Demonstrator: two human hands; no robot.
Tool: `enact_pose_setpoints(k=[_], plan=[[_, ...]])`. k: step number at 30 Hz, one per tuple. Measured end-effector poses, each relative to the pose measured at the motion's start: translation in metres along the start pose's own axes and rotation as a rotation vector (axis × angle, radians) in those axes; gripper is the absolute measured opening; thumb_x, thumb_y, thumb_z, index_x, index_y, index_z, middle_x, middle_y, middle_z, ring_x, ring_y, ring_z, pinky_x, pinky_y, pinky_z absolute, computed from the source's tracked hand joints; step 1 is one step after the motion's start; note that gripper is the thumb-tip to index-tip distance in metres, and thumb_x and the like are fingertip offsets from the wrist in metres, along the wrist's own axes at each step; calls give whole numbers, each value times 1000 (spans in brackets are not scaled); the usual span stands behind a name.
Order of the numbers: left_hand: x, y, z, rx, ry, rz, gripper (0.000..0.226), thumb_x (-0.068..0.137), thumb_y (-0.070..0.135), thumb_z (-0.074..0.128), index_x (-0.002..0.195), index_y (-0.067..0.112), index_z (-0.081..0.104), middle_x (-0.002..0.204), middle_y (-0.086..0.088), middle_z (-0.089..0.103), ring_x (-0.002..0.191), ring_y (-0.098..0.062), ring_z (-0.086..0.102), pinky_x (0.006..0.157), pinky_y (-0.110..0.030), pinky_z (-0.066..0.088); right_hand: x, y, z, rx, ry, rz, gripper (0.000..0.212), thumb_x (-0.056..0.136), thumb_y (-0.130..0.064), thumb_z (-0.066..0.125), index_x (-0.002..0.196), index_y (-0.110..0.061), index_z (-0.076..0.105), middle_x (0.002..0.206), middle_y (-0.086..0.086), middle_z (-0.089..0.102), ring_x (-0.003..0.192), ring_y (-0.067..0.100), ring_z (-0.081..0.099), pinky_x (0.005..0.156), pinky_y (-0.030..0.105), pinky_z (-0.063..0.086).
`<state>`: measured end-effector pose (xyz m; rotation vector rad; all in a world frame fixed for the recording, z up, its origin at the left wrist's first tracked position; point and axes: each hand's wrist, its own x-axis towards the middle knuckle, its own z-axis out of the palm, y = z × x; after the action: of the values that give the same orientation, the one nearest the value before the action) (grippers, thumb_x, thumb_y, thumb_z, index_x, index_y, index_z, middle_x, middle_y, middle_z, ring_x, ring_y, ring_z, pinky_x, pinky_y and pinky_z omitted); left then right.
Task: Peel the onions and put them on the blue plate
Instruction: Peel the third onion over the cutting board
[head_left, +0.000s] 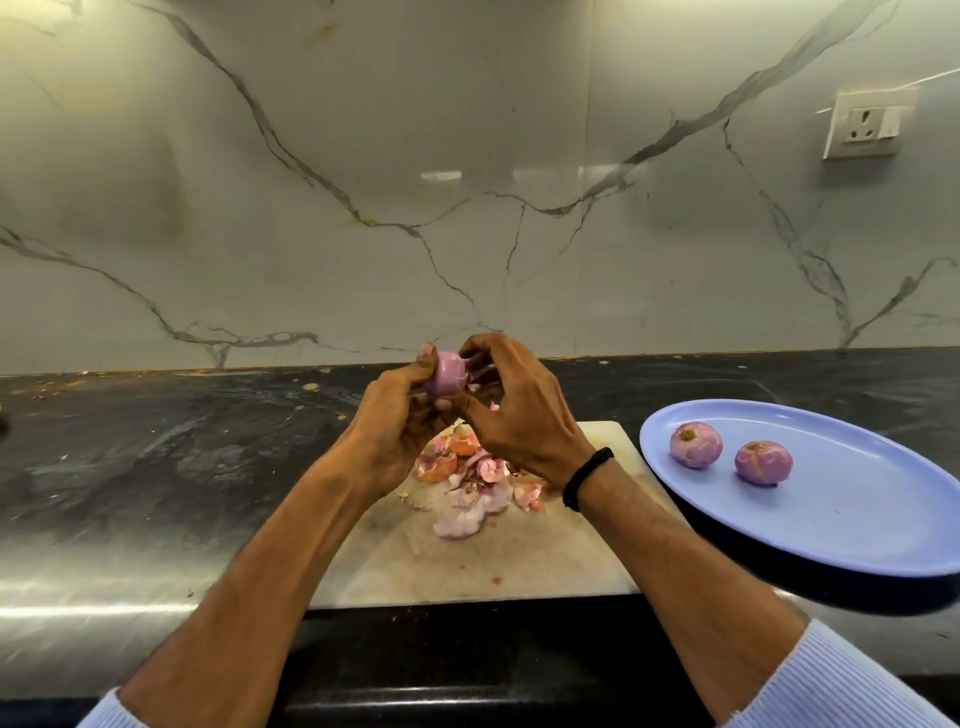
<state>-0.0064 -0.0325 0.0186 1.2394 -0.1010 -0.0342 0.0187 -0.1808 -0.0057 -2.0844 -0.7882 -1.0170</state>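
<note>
The onion (448, 373), pale purple and glossy, is held up in the air between both hands, above the far edge of the cutting board (519, 561) and in front of the wall. The left hand (400, 421) has its grip clamped on the onion's left side, fingers curled around it from below and the thumb up beside it. The right hand (514, 410) has its grip closed on the onion's right side, fingertips curled over the top and the thumb tip against the underside. A dark wristband (584, 475) circles the right wrist, and pale blue ribbed sleeves (841, 686) show at the bottom corners.

Below the hands, a heap of pink and orange onion peels (467, 483) lies on the white board. The blue plate (831, 519) sits on the bench (156, 467) just right of the board, carrying a peeled onion (695, 445) and a second peeled onion (762, 462) side by side, close but apart, in its far half. The bench is dark, streaked stone with small scraps scattered along its back edge. Behind it rises a white marble wall (467, 156) with grey veins, and a wall socket (866, 123) at the upper right.
</note>
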Motion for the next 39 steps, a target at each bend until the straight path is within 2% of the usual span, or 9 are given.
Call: enact_pose_setpoints(k=[3,7,12,19,23,26,31,36,39], plan=[[0,-1,0,10,-12,7,43,98,39,55,119,4,65,102,-16,73,84,-22,71,96,-40,55,1,0,1,9,13,-10,34,87,-25,72,113,-14,55,105,7,57,86,18,60,76,28,57],[0,0,-2,30,-1,-6,45,97,44,54,120,7,65,112,-20,71,107,-34,68,96,-41,56,1,-4,0,73,132,-9,11,88,-9,68,98,-7,64,97,7,58,82,16,59,74,20,55],[-3,3,0,-35,25,-24,42,98,43,55,118,7,64,103,-17,69,89,-25,67,76,-30,60,3,-8,0,274,219,140,7,83,-1,73,86,-7,72,89,4,66,83,13,64,76,24,56],[-6,-1,4,-63,5,-71,31,103,27,49,119,2,59,114,-21,66,88,-24,69,78,-32,61,4,-7,-8,462,196,415,15,86,2,68,81,-12,63,83,3,69,84,19,68,78,37,60],[-8,-1,6,-110,-17,-77,24,103,14,42,116,2,59,106,-20,67,79,-23,72,75,-32,61,6,-14,-12,622,193,528,27,86,15,58,80,-11,56,82,7,65,80,16,66,73,28,58],[-8,2,4,-204,-21,-73,28,101,9,39,119,-1,59,107,-23,68,80,-25,73,67,-31,62,8,-18,-15,781,189,620,20,89,12,56,87,-8,56,83,10,64,75,15,63,63,22,53],[-5,3,-1,-242,36,-60,29,101,10,40,118,0,60,115,-24,66,91,-28,68,63,-29,60,5,-9,-19,550,126,552,28,86,11,60,97,-14,67,100,0,70,94,9,66,82,23,56],[-3,3,-1,-181,46,-30,26,102,15,44,114,4,65,112,-23,66,87,-26,69,77,-33,62,4,-7,-11,389,33,390,31,81,-11,77,105,-27,68,113,-2,67,108,12,64,92,36,55],[1,3,-4,-148,69,-16,30,104,29,47,117,7,62,115,-21,65,90,-25,67,78,-33,61,3,-10,-10,414,13,382,33,80,-17,79,111,-17,68,111,0,69,105,11,65,93,36,55]])
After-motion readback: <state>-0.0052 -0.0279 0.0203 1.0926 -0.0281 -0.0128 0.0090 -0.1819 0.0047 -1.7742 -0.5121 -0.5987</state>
